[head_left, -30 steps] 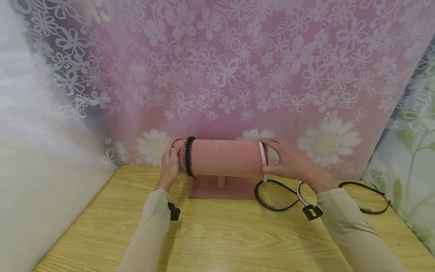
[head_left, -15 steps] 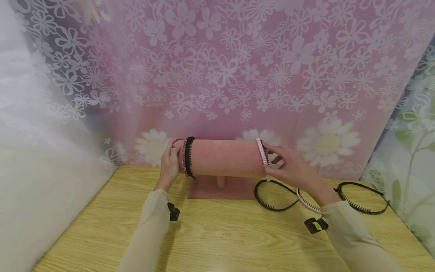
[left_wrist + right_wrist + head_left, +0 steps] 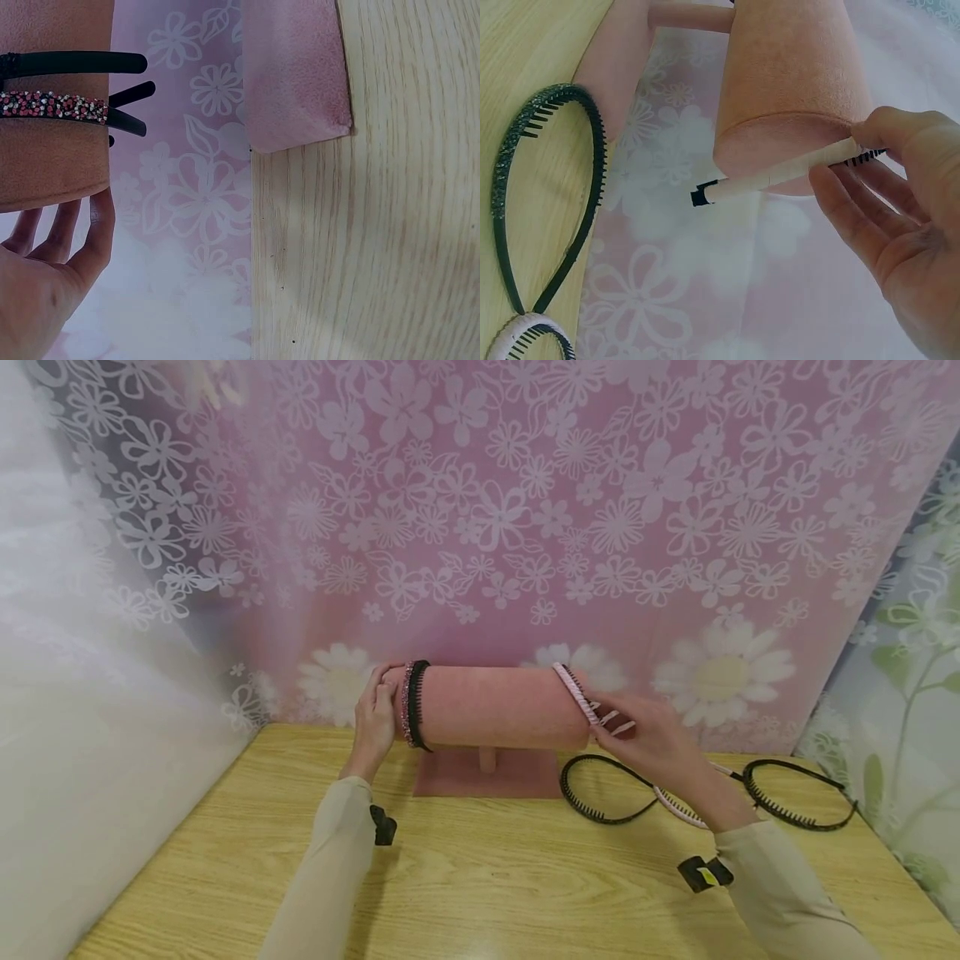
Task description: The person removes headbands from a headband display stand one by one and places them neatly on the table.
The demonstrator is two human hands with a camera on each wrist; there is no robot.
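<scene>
A pink plush roll [image 3: 495, 706] on a pink-based headband stand sits at the table's back. My left hand [image 3: 371, 727] grips the roll's left end, fingers behind it in the left wrist view. Close to that hand, a beaded headband [image 3: 56, 106] and a black toothed headband [image 3: 418, 706] circle the roll. My right hand [image 3: 660, 735] pinches a pale pink, ribbon-wrapped headband [image 3: 576, 693] between thumb and fingers at the right end. That headband slants across the roll's edge; in the right wrist view, one black-tipped end sticks out past the end face.
On the wooden table [image 3: 480, 877] at right lie a black toothed headband [image 3: 500, 180], another pink headband [image 3: 678, 808] and a second black headband [image 3: 795, 762], touching or overlapping. A floral curtain [image 3: 480, 527] hangs right behind the stand.
The pink headband has gone from nearly upright to slanted, its top shifting left. My right hand has moved slightly right and down, fingers drawing together. My left hand stays put.
</scene>
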